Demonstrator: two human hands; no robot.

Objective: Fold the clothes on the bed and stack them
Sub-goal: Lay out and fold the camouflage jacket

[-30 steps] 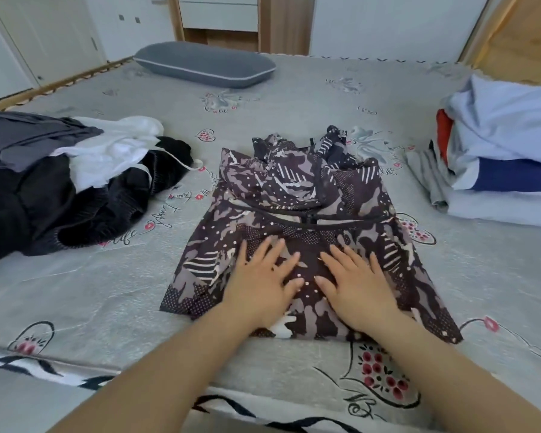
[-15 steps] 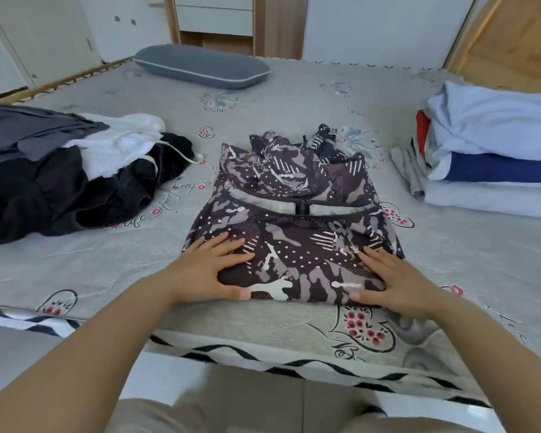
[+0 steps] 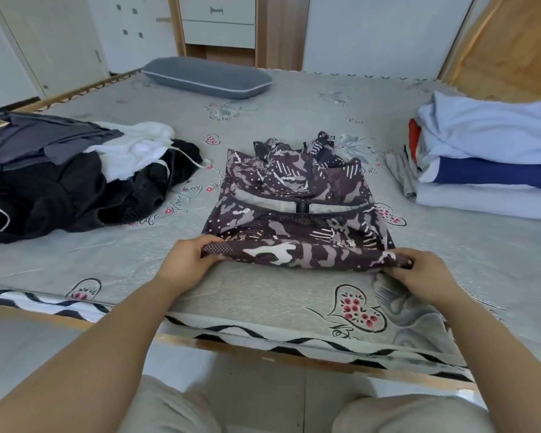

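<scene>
A dark purple camouflage-print jacket (image 3: 297, 195) lies on the bed (image 3: 263, 295) in front of me, its hood end pointing away. My left hand (image 3: 186, 264) pinches the near left corner of its bottom edge. My right hand (image 3: 422, 273) pinches the near right corner. The near edge is lifted slightly off the mattress between both hands. A heap of unfolded black, white and grey clothes (image 3: 60, 179) sits on the left of the bed. A stack of folded white, blue and red clothes (image 3: 487, 160) rests on the right.
A grey pillow (image 3: 206, 77) lies at the far end of the bed. Wardrobe doors and a wooden drawer unit (image 3: 219, 25) stand behind it. The bed's near edge with a zigzag trim (image 3: 263, 335) runs across just below my hands; my knees show beneath.
My hands went from pressing flat on the jacket's middle, out to its near corners, and now pinch and lift the bottom edge. The camera has pulled back from the bed.
</scene>
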